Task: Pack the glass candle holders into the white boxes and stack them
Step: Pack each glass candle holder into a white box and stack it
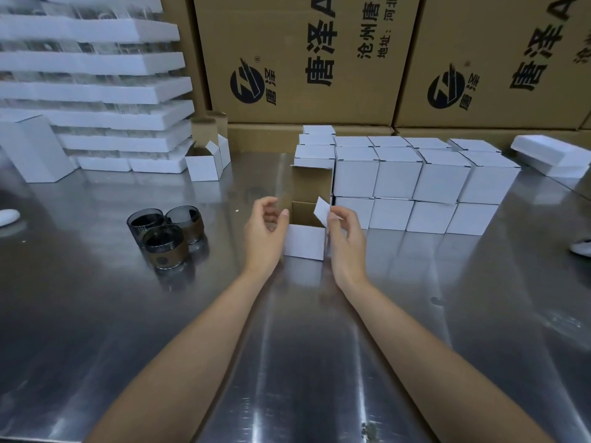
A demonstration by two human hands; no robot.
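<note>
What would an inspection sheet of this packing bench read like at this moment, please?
Surface: shiny steel table, reflecting the boxes.
Job's things: three dark glass candle holders clustered on the left, unpacked; open white box upright between the hands, lid up; closed white boxes stacked in rows to its right.
Clutter: stacked foam trays with glassware, back left; spare white boxes beside them, one open; loose foam tray far right.
Grippers: left hand curled at the open box's left edge, grip unclear; right hand pinches its right side flap.
Cables: nothing seen.
Surroundings: printed cardboard cartons behind the table.
</note>
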